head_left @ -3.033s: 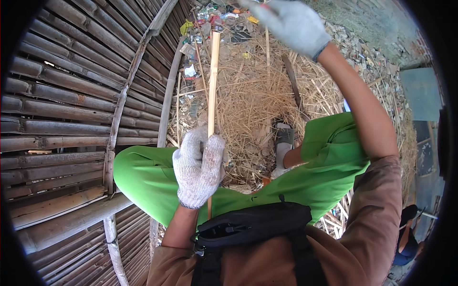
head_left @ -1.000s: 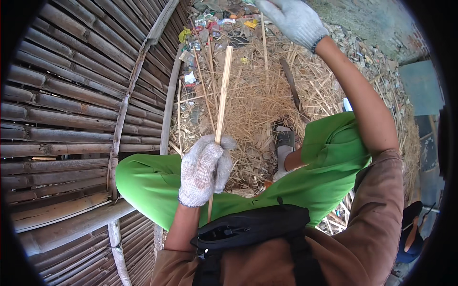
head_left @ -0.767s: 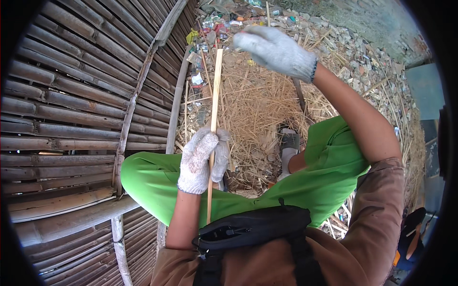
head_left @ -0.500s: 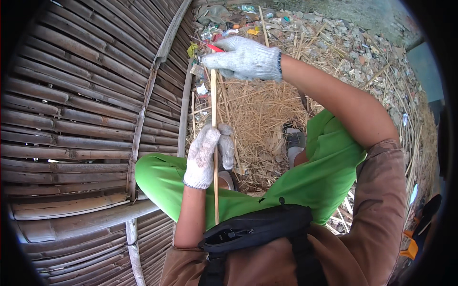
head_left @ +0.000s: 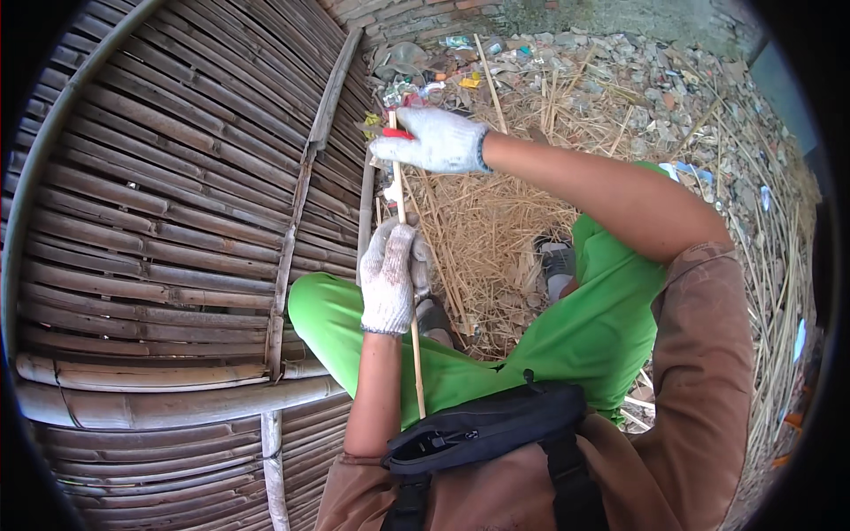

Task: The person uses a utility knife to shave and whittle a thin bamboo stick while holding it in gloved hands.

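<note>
A long pale bamboo strip (head_left: 398, 190) stretches from beyond my right hand down towards my waist. My left hand (head_left: 388, 283), in a soiled white knit glove, is wrapped round its middle. At the strip's far end is my right hand (head_left: 440, 140), gloved alike, closed on a small red-handled knife (head_left: 398, 134). The knife sits against the strip, whose tip sticks out past the glove. Most of the blade is hard to make out here, and the right fingers are partly hidden.
A slatted bamboo wall (head_left: 177, 230) rises close on my left. Straw and shavings (head_left: 487, 221) cover the ground between my feet. Rubble and litter (head_left: 620, 80) lie farther off, before a brick wall (head_left: 425, 19). A black waist bag (head_left: 496, 429) rests on my lap.
My right hand has come nearer to my left along the strip, and the strip's tip now shows beyond it. The knife has turned more across the strip. The whole view has shifted slightly.
</note>
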A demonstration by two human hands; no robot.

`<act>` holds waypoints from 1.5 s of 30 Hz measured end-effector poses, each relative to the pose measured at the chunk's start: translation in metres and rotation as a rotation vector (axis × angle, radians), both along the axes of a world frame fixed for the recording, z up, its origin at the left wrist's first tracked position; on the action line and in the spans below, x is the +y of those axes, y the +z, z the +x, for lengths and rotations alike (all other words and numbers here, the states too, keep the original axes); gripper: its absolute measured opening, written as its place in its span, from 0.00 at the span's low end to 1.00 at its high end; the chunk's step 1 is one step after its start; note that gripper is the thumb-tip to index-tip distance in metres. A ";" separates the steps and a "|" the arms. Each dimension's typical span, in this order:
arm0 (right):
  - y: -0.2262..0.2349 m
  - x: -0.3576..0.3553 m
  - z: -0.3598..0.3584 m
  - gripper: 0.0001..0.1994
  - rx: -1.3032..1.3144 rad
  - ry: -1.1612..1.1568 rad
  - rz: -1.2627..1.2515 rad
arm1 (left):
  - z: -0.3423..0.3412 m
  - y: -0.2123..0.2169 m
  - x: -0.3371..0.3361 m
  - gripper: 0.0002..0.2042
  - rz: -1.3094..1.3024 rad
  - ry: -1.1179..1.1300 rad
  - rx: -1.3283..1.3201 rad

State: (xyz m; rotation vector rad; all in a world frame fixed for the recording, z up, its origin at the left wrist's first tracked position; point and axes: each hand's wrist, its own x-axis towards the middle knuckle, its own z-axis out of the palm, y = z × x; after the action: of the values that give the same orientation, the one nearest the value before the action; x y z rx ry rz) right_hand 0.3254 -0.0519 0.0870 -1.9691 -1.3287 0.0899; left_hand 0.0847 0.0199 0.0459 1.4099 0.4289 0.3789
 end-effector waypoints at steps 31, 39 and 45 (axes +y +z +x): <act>0.061 -0.080 0.150 0.37 -0.404 -0.606 -0.028 | -0.055 -0.007 -0.038 0.16 0.319 0.072 0.172; 0.021 -0.055 0.046 0.43 -0.230 -0.241 -0.289 | -0.039 -0.016 -0.024 0.11 0.003 0.030 0.114; -0.004 -0.049 -0.023 0.32 -0.336 0.001 -0.260 | -0.028 -0.004 -0.034 0.14 0.153 0.088 0.118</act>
State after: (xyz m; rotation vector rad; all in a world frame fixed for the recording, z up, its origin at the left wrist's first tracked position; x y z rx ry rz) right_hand 0.3020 -0.1011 0.0826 -2.2766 -1.5970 -0.0754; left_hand 0.0570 -0.0136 0.0418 1.5705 0.5689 0.4077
